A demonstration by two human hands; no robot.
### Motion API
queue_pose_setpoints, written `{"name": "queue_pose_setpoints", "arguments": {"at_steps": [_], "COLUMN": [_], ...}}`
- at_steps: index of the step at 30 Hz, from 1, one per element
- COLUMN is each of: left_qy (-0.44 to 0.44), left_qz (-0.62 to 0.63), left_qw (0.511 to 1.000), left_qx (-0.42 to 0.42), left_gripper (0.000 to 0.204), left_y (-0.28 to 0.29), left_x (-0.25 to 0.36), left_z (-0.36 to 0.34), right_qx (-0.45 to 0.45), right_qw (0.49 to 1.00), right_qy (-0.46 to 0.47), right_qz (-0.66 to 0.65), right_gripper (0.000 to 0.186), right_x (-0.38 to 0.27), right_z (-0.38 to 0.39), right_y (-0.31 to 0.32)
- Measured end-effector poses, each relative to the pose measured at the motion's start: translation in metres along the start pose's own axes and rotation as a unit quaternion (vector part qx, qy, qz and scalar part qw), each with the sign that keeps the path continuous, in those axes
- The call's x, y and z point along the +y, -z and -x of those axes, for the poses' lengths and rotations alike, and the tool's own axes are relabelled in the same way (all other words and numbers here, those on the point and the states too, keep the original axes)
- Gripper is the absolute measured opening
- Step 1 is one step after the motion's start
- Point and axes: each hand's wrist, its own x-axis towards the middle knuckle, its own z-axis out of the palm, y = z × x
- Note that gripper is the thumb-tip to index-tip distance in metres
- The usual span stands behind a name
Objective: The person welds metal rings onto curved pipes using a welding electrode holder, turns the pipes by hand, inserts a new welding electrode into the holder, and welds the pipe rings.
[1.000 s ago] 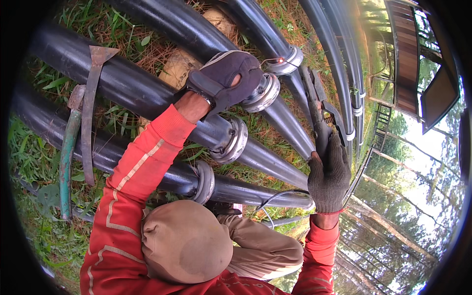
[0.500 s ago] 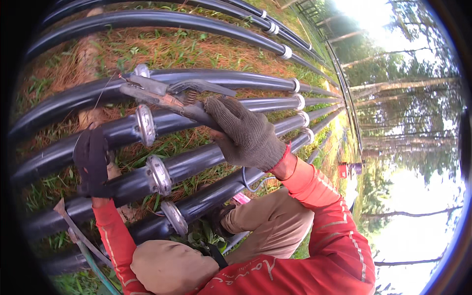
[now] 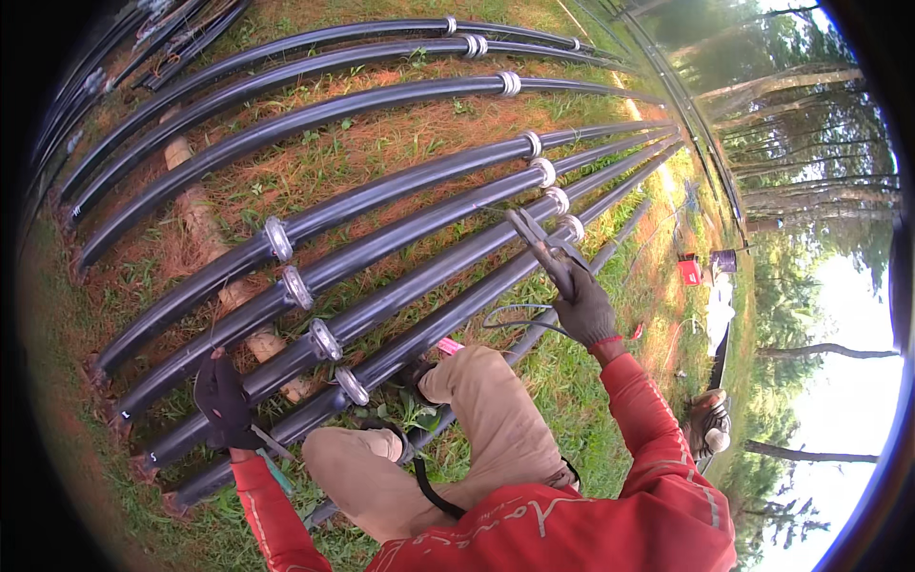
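In my gloved right hand (image 3: 583, 310) is a welding electrode holder (image 3: 545, 250), its jaws pointing up and left over the black pipes. A thin stub seems to stick out of the jaws. My left hand (image 3: 225, 405), in a dark glove, is closed at the near-left pipes, with a thin welding rod (image 3: 222, 319) rising from its fingertips. Beside the left wrist is a grey metal tool with a teal handle (image 3: 279, 476); whether the hand touches it is unclear. Nearest the left hand are pipes with metal collars (image 3: 325, 340), one another (image 3: 296, 287).
Several long black pipes (image 3: 410, 176) lie side by side across a wooden log (image 3: 198, 212) on grass and brown needles. A cable (image 3: 515, 307) loops below the holder. A red container (image 3: 689, 270) and a dark bucket (image 3: 723, 261) stand at the right. Trees rise beyond.
My right hand has moved right with the electrode holder, away from my left hand. My left hand sits lower and slightly right in view. The view has shifted back, showing more pipes.
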Motion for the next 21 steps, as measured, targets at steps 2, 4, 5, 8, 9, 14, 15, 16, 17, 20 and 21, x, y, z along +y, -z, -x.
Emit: {"name": "queue_pose_setpoints", "arguments": {"at_steps": [2, 4, 5, 8, 9, 14, 15, 16, 17, 20, 21], "left_qy": [-0.042, 0.022, 0.012, -0.021, -0.017, 0.004, 0.006, -0.011, -0.006, 0.002, 0.049], "left_qz": [-0.029, 0.011, 0.004, -0.032, -0.027, -0.01, -0.011, 0.009, 0.001, -0.043, -0.02], "left_qw": [0.999, 1.0, 1.0, 0.998, 0.998, 0.995, 0.995, 0.994, 0.993, 0.983, 0.978], "left_qx": [-0.004, -0.009, -0.013, -0.048, -0.055, -0.097, -0.101, -0.11, -0.117, -0.179, -0.201], "left_gripper": [0.02, 0.023, 0.023, 0.025, 0.026, 0.021, 0.019, 0.02, 0.023, 0.029, 0.029], "left_y": [0.019, 0.029, 0.041, 0.073, 0.079, 0.092, 0.088, 0.095, 0.082, 0.079, 0.056], "left_x": [0.037, 0.105, 0.136, 0.224, 0.254, 0.37, 0.386, 0.379, 0.4, 0.413, 0.427], "left_z": [0.016, 0.028, 0.033, 0.045, 0.047, 0.051, 0.052, 0.038, 0.045, 0.028, 0.033], "right_qx": [-0.022, -0.039, -0.047, -0.052, -0.049, -0.013, -0.009, 0.006, 0.025, 0.019, 0.023], "right_qw": [0.997, 0.986, 0.979, 0.964, 0.951, 0.893, 0.879, 0.877, 0.865, 0.832, 0.818], "right_qy": [-0.074, -0.152, -0.19, -0.261, -0.303, -0.45, -0.476, -0.479, -0.497, -0.538, -0.555], "right_qz": [0.019, 0.046, 0.058, 0.031, 0.028, -0.003, -0.016, -0.042, -0.062, -0.135, -0.15], "right_gripper": [0.072, 0.073, 0.073, 0.077, 0.078, 0.079, 0.079, 0.079, 0.08, 0.073, 0.069], "right_x": [0.042, 0.079, 0.094, 0.124, 0.132, 0.156, 0.156, 0.158, 0.16, 0.145, 0.141], "right_z": [0.041, 0.094, 0.124, 0.226, 0.258, 0.402, 0.422, 0.435, 0.456, 0.466, 0.469], "right_y": [0.051, 0.109, 0.137, 0.216, 0.236, 0.272, 0.271, 0.264, 0.256, 0.232, 0.223]}}
